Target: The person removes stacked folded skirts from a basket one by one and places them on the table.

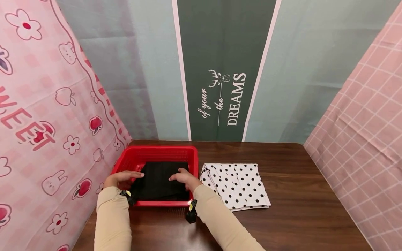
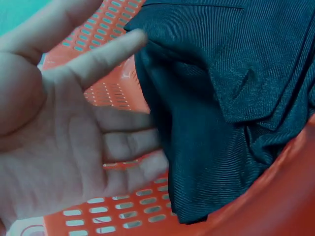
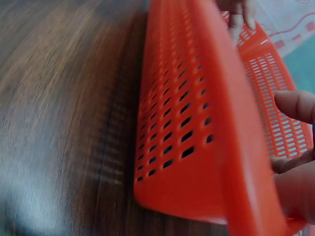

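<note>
Head view high, facing forward, down; wrist views close, sharing red basket point(image 1: 160, 203); right, blurred, seemingly along outer wall point(image 3: 182, 123).

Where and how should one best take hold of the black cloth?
Probably at the left and right edges of the black cloth, from above, taking all layers together. It lies folded inside the red basket, whose walls block a low approach, and its layers gape on the left, so lifting only the top may unfold it.

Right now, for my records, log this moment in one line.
left hand, right hand: at black cloth; black cloth: in red basket; dotted cloth: on table
</note>
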`<act>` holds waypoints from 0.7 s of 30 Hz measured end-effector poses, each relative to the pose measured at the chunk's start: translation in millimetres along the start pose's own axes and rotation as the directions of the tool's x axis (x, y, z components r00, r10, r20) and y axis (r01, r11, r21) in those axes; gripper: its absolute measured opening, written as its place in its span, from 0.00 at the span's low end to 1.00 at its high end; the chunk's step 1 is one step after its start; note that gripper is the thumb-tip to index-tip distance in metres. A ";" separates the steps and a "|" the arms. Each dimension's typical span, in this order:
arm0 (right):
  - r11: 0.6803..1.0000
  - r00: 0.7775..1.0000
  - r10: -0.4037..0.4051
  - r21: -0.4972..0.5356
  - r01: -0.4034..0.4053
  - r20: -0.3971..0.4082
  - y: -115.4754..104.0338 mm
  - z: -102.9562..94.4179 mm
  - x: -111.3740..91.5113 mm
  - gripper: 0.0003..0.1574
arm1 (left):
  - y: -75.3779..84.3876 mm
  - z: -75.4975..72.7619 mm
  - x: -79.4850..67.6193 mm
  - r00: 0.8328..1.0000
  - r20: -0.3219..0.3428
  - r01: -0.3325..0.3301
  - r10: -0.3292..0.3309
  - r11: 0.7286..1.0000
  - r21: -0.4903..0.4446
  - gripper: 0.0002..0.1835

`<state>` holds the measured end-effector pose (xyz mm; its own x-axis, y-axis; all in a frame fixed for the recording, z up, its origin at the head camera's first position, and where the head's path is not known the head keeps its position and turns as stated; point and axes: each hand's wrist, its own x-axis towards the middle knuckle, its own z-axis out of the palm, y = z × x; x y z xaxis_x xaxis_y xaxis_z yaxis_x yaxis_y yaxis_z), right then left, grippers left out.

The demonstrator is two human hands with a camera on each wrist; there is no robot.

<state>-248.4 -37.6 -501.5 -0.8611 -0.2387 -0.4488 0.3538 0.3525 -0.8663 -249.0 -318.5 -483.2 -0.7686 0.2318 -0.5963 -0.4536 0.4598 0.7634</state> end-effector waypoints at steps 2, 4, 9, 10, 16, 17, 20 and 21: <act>1.000 1.000 -0.013 -0.012 0.013 0.020 1.3 0.4 -0.1 0.46 | 1.4 0.7 0.8 0.999 0.034 0.004 -0.004 1.000 -0.005 0.36; 1.000 0.999 -0.020 -0.007 0.021 0.042 2.2 0.3 0.7 0.44 | 2.4 2.0 2.8 0.997 0.080 0.006 -0.005 1.000 -0.020 0.37; 1.000 0.996 -0.026 0.009 0.025 0.086 2.7 2.2 4.7 0.32 | -0.1 0.7 7.9 0.996 0.094 -0.007 0.009 1.000 -0.021 0.35; 0.999 0.995 -0.032 0.007 0.031 0.089 2.9 2.8 5.2 0.30 | -1.0 0.2 8.2 0.996 0.083 -0.011 0.013 1.000 -0.020 0.34; 0.999 0.996 -0.046 0.027 0.044 0.080 4.0 7.3 7.9 0.23 | -4.4 0.6 10.3 0.997 0.058 -0.053 0.057 0.996 -0.066 0.29; 0.998 0.996 -0.041 0.050 0.037 0.079 4.2 7.8 8.3 0.23 | -4.3 0.5 11.0 0.996 0.056 -0.062 0.066 0.996 -0.066 0.29; 0.991 0.997 -0.033 0.128 0.023 0.075 5.0 8.5 9.9 0.27 | -3.4 -1.2 13.8 0.992 0.071 -0.098 0.101 0.994 -0.043 0.30; 0.990 0.997 -0.033 0.141 0.023 0.075 5.3 8.2 10.5 0.29 | -2.5 -1.7 14.8 0.991 0.076 -0.106 0.108 0.994 -0.038 0.31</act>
<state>-252.5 -45.7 -512.6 -0.8427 -0.3174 -0.4348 0.3822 0.2160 -0.8985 -259.9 -317.7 -493.5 -0.7765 0.3452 -0.5272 -0.3865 0.3997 0.8311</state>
